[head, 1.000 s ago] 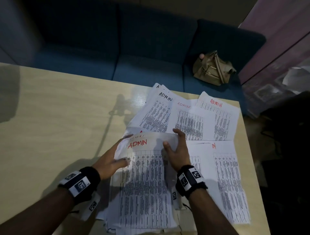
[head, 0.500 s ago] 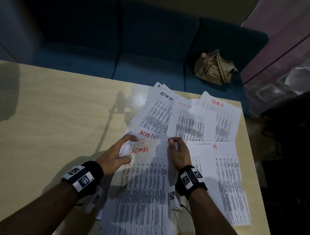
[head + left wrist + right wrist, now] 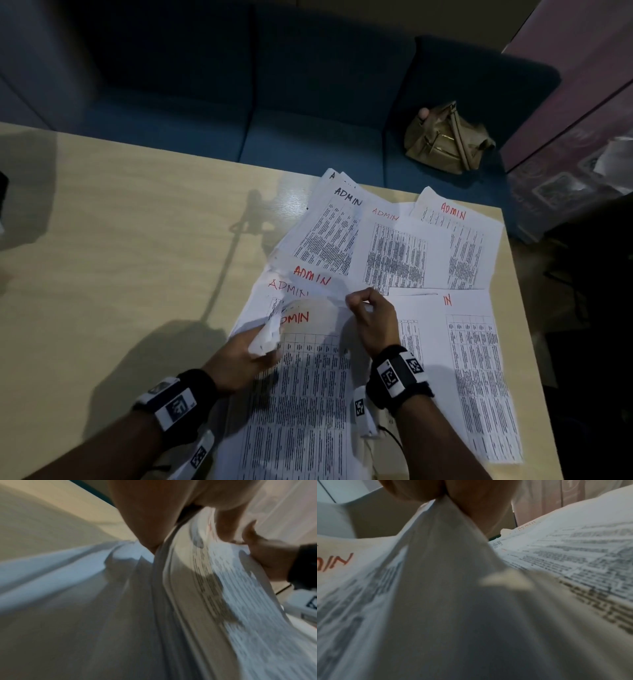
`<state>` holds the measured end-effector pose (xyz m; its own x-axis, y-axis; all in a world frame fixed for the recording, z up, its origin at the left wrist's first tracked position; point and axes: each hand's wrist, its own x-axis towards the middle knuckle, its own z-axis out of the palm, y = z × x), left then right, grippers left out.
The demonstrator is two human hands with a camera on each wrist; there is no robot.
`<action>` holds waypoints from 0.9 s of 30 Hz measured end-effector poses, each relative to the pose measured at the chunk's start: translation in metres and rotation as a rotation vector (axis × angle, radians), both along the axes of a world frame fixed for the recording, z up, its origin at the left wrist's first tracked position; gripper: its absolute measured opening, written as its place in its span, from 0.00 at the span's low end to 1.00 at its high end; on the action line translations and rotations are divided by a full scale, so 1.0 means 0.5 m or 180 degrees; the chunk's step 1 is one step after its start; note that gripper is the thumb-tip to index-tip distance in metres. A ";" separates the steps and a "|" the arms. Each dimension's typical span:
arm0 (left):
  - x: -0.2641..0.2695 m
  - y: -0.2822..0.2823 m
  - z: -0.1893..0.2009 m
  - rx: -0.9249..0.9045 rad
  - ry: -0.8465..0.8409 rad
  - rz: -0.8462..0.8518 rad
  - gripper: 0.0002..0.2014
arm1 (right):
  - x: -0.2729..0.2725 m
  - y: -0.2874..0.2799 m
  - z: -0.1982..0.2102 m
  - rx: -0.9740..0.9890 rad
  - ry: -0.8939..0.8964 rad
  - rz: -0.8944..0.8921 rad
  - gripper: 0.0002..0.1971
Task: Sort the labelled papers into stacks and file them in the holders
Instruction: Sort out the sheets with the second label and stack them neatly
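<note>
Head view shows my left hand (image 3: 239, 356) gripping the crumpled left top corner of the ADMIN sheet (image 3: 308, 394) while my right hand (image 3: 375, 322) pinches its top edge. A second ago that sheet lay flatter under my fingers; now its top is lifted and curling, so I judge I'm peeling it off to stack. It's thin, printed with dense tables, lying on other ADMIN papers (image 3: 394, 253) on the table (image 3: 120, 240).

Office lounge or waiting corner
Pale wood table (image 3: 137, 240) strewn with printed "ADMIN" papers (image 3: 394, 253), a blue sofa (image 3: 274, 102) behind it holding a tan handbag (image 3: 445, 144).
</note>
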<state>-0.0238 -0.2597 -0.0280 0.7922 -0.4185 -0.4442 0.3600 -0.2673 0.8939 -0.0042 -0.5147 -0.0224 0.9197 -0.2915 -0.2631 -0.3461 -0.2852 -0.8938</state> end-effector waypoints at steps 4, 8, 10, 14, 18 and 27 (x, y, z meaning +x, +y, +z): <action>-0.005 0.003 -0.015 0.0200 -0.0046 0.0362 0.15 | 0.001 -0.010 0.017 0.0384 0.0073 -0.0340 0.12; 0.022 0.015 -0.017 0.0440 -0.0375 0.0301 0.19 | -0.007 -0.078 0.004 -0.0400 0.0138 -0.1130 0.08; 0.039 0.022 -0.030 0.0505 -0.0412 0.0437 0.19 | -0.018 -0.133 -0.005 -0.1245 0.0462 -0.1263 0.13; 0.064 0.029 -0.051 0.0749 -0.0284 0.0844 0.20 | -0.079 -0.224 -0.012 -0.1724 0.1600 -0.1576 0.28; 0.075 0.031 -0.065 0.1014 -0.0323 0.0729 0.21 | -0.125 -0.261 -0.015 -0.1393 0.1569 -0.1172 0.38; 0.081 0.035 -0.074 0.1251 -0.0440 0.0451 0.21 | -0.182 -0.338 0.033 -0.1965 0.1462 -0.0730 0.17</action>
<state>0.0166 -0.2422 -0.0652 0.8928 -0.1220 -0.4337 0.3016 -0.5532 0.7765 -0.0951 -0.6835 -0.0056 0.6583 -0.6765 -0.3302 -0.7509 -0.5589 -0.3519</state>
